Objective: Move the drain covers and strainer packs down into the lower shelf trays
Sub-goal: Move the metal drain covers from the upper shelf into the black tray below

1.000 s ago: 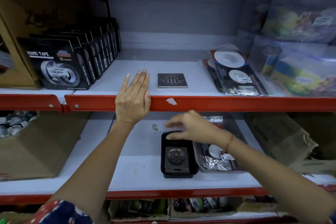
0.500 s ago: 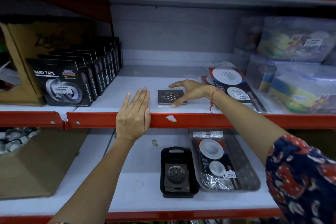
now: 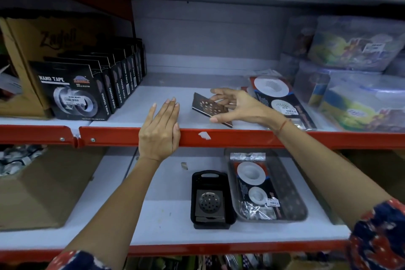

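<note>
On the upper shelf my right hand point(image 3: 237, 106) grips a square metal drain cover point(image 3: 207, 106) and holds it tilted, its left edge lifted off the shelf. My left hand point(image 3: 161, 130) lies flat and open on the red front rail of that shelf. Strainer packs point(image 3: 277, 96) with white round strainers lie to the right of my right hand. Below, a black tray point(image 3: 210, 198) holds another square drain cover point(image 3: 209, 203). Beside it a clear tray point(image 3: 293, 206) holds a strainer pack point(image 3: 254, 184).
A row of black nano tape boxes point(image 3: 74, 92) stands at the upper left beside a brown carton point(image 3: 24, 59). Clear plastic containers point(image 3: 359, 72) fill the upper right. A cardboard box point(image 3: 43, 184) sits at the lower left. The red rail point(image 3: 219, 137) separates the two shelves.
My right hand went from the black tray up to the upper shelf, closed on the square drain cover and tilted it up. My left hand stayed on the rail.
</note>
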{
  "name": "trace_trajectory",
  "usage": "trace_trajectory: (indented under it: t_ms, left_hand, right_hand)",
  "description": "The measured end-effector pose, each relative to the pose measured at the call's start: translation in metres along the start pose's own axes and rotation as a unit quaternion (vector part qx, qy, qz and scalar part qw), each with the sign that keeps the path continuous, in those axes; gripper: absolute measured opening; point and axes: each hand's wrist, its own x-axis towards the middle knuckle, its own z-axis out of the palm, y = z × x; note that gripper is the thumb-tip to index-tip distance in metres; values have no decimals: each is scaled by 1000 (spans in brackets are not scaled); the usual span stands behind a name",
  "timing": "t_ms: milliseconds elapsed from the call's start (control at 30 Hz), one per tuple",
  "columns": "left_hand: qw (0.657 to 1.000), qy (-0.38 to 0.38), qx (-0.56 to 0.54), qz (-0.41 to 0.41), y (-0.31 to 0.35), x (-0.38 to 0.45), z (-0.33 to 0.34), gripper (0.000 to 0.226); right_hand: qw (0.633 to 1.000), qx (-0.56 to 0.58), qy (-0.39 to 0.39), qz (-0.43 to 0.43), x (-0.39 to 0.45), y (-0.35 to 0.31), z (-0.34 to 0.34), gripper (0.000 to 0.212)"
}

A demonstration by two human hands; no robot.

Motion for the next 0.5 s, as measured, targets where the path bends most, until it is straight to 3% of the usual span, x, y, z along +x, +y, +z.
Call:
trace_trajectory:
  t_ms: [267, 500]
  left_hand:
    - [1000, -8, -14, -11, 2, -1, -2, 42]
    - [1000, 0, -10, -11, 2, -1, 0, 42]
  right_hand:
    - [997, 64, -9, -41, -97, -4, 39, 88]
    - [999, 7, -49, 7, -105, 44, 97, 91]
